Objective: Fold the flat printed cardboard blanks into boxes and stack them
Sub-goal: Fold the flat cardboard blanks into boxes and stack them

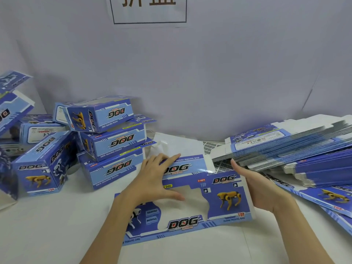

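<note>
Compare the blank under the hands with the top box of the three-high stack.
The blank lies flat on the table; the top box is folded into shape. The blank's DOG lettering reads upright, the box's upside down. Hands touch only the blank. Both share the blue print and yellow dog.

A white table (47, 235) meets a wall bearing a framed sign (149, 9).
</note>
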`<state>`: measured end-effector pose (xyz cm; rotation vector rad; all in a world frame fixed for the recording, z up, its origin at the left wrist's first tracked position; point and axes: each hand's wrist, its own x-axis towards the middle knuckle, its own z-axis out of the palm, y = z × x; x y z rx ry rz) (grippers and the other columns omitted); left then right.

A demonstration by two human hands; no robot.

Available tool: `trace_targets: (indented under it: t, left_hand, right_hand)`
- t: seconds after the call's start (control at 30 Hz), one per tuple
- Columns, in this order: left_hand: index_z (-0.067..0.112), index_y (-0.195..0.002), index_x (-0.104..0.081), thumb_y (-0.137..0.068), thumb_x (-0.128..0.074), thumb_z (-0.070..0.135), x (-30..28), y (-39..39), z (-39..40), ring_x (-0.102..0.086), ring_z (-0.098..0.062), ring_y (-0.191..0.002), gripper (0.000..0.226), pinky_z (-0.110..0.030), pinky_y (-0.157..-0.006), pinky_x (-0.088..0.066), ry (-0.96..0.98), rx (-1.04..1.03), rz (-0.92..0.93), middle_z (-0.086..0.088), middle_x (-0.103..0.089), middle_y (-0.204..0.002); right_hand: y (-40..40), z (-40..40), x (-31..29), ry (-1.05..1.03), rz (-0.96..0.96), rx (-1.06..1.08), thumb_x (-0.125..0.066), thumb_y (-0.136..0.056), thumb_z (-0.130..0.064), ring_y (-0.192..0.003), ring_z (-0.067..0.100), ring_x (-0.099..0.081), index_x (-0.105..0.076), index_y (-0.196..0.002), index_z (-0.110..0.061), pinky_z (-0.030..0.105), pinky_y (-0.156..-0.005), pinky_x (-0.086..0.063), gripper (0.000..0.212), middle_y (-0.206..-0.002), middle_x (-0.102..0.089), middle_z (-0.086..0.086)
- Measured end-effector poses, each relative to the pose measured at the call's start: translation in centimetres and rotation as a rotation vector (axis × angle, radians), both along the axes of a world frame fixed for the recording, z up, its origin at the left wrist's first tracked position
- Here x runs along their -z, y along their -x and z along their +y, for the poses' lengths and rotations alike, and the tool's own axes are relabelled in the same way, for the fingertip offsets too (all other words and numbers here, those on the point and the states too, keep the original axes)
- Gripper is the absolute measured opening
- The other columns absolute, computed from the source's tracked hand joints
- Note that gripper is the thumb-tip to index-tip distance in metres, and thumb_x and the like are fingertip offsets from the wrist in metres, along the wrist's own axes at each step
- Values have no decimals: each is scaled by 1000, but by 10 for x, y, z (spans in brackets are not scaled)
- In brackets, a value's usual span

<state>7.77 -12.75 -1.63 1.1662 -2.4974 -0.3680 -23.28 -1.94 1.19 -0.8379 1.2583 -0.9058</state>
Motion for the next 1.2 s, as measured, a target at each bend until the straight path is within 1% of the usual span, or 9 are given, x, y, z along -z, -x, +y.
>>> trace_targets:
  t: [0.1,0.33,0.53,0.63,0.7,0.8,0.93,1.1,1.2]
  left_hand:
    - [56,-159,-10,-63,-61,96,-3,-4,2,-28,0,-120,116,-28,-110,-29,-9,11,-22,26,-33,-134]
    - [64,-153,-26,-68,-56,96,-15,-6,11,-56,5,-110,95,-26,-98,-49,-92,31,75,29,-54,-124]
    - [63,-147,-39,-69,-52,98,-20,-5,18,-61,8,-97,86,-25,-91,-52,-70,10,99,34,-63,-114]
    - [61,-151,-33,-68,-38,104,-25,-4,19,-59,6,-94,93,-28,-90,-50,0,-14,21,33,-58,-112]
    - [57,-153,-33,-71,-35,103,-28,-6,17,-59,2,-98,94,-36,-94,-51,57,-70,27,27,-60,-120]
    - [56,-150,-41,-73,-42,100,-31,-13,13,-63,-2,-104,89,-39,-92,-54,1,-197,278,25,-66,-124]
    - [58,-141,-51,-69,-43,102,-34,-8,16,-65,5,-98,85,-27,-81,-54,-138,-245,508,32,-69,-107]
    - [90,-99,-44,-84,-54,86,-34,1,22,-57,29,-89,18,-15,-72,-44,-267,-210,580,54,-60,-92]
    - [73,-100,-64,-87,-62,76,-38,0,24,-75,1,-87,14,-22,-65,-61,-512,-127,699,25,-77,-99]
  right_hand:
    - [-1,0,4,13,-20,54,-86,-61,-75,-118,43,-71,-62,-144,-16,53,-90,-62,104,-134,-70,20]
    - [1,-2,1,228,-163,117,-85,-43,-88,-66,27,-71,-86,-97,-37,36,-64,-62,75,-98,-82,4]
    - [5,-2,-3,231,-247,156,-65,-77,-81,-73,34,-77,-84,-109,-12,42,-62,-63,78,-109,-79,19]
    - [12,-6,-4,299,-73,183,-44,-95,-74,-113,44,-71,-78,-121,-5,50,-91,-59,81,-127,-73,23]
    - [14,-13,0,418,-13,342,-38,-105,-61,-124,48,-65,-76,-121,-2,47,-95,-54,72,-120,-76,19]
    - [-1,-21,9,570,11,560,-42,-107,-53,-122,41,-68,-71,-125,-10,40,-92,-55,54,-111,-80,11]
    - [-53,-28,12,579,-28,350,-53,-100,-66,-117,28,-74,-47,-150,-43,46,-94,-61,56,-133,-73,7]
    - [-112,-31,30,617,68,200,-84,-75,-69,-120,13,-71,-19,-156,-60,43,-88,-64,105,-138,-68,-16]
    - [-121,-31,35,613,22,282,-85,-74,-64,-120,9,-70,-19,-154,-64,38,-87,-65,104,-132,-69,-23]
